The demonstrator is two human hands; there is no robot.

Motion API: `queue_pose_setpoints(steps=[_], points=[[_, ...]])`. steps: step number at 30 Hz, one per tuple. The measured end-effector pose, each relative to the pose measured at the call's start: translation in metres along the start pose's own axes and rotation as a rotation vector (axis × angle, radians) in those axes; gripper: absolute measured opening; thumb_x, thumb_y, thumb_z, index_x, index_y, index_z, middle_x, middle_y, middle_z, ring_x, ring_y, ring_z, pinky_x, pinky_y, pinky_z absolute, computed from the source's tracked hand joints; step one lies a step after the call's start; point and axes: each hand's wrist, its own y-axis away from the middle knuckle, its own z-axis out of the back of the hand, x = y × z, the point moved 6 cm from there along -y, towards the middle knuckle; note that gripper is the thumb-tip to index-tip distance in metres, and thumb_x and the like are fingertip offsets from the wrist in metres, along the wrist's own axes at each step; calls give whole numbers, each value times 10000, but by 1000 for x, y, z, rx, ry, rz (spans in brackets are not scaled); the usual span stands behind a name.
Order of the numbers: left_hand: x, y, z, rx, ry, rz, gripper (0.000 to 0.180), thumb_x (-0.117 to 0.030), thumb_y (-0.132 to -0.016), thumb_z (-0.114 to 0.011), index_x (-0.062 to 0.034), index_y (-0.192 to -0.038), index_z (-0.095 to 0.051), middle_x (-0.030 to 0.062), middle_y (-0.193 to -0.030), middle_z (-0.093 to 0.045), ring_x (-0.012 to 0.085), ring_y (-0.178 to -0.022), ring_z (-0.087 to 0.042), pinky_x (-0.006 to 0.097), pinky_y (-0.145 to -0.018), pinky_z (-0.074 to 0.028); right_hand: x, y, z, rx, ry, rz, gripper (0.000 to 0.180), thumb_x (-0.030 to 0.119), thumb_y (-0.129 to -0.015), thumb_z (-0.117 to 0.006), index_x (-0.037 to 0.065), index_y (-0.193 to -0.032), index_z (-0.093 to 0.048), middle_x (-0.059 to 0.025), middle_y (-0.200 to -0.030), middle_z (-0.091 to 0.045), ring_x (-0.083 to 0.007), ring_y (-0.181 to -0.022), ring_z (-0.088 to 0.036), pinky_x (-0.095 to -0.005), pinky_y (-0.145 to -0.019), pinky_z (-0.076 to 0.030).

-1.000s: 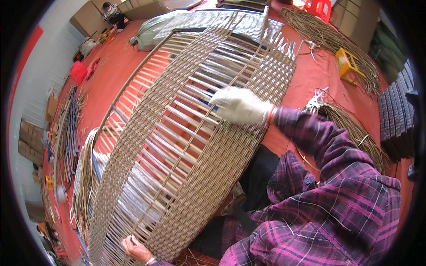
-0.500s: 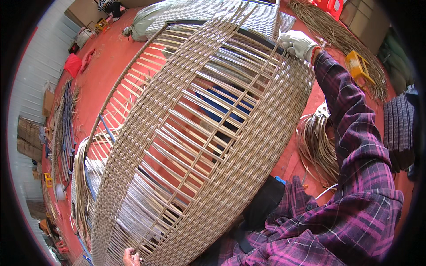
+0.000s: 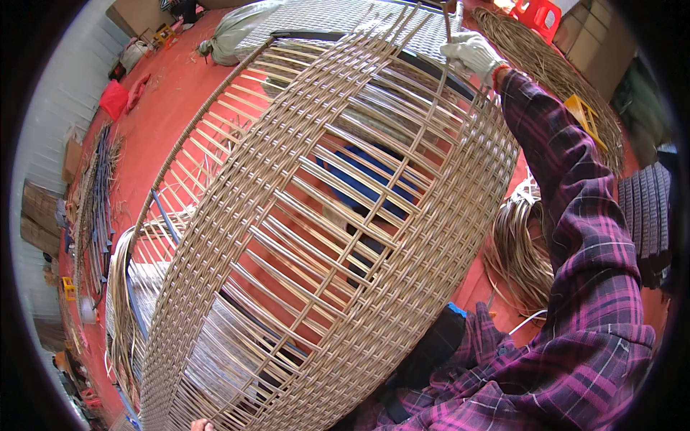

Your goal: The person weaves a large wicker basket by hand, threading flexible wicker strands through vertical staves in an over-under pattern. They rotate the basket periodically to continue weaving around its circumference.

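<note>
A large curved wicker panel (image 3: 424, 251) of brown woven strands lies across the view before me. Two dense woven bands run along it, and open ribs show between them. My right hand (image 3: 471, 56), in a white glove with a red cuff, is closed on a brown wicker strand (image 3: 446, 23) at the panel's far right end. That strand rises above the fingers and leads down into the open ribs. At the near left end, only a bare fingertip part of my left hand (image 3: 202, 425) shows at the lower edge, beside the ribs; what it holds is hidden.
Loose strand ends (image 3: 406, 25) stick up at the far end. Another woven piece (image 3: 323, 21) stands behind. A strand bundle (image 3: 521, 244) lies right on the red floor (image 3: 172, 79), near a yellow stool (image 3: 583, 118). A long strand heap (image 3: 546, 72) and red plastic seat (image 3: 537, 18) are farther back.
My right hand has moved slightly left and up, and a strand now stands upright at its fingers. A strand line in the ribs has shifted leftward. My left hand has dropped mostly out of view.
</note>
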Motion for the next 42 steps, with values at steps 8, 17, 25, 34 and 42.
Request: queue_pose_setpoints(steps=[8,17,25,34,42], points=[[8,-37,6,-64,-19,-35,167,-11,-887,-588,-5,-1045,-642,157,-1054,-617,334,-996,-600,415,-882,-478,25,-58,-57,-122,-16,11,257,249,-808,-763,5,-879,-722,-19,-593,-603,-106,-469,-531,-291,-430,-409],[15,-62,7,-105,-41,-44,196,1,-889,-577,-6,-1074,-642,157,-1082,-622,334,-1024,-603,413,-903,-478,-4,-87,-62,-121,826,410,267,153,-877,-580,167,-1123,-683,-111,-830,-701,-248,-756,-682,-355,-665,-517],[31,-62,11,-152,-50,-52,223,12,-890,-568,-7,-1099,-642,158,-1107,-626,334,-1049,-606,412,-922,-478,-31,-85,-47,-121,510,265,264,164,-939,-548,94,-1165,-663,-95,-939,-716,-192,-786,-693,-294,-713,-545],[-38,-4,18,-347,-66,-157,253,24,-892,-558,-9,-1128,-642,159,-1135,-631,333,-1076,-608,410,-943,-478,16,-7,-56,-385,454,204,490,369,-935,-620,64,-1317,-581,-119,-1293,-629,-241,-1154,-617,-358,-1011,-439],[-290,33,-39,-238,286,-834,291,80,-754,-660,-91,-988,-683,85,-913,-630,258,-824,-636,370,-714,-511,167,169,-209,358,353,889,142,118,-820,-709,69,-936,-645,-60,-866,-614,-227,-765,-616,-355,-692,-522]])
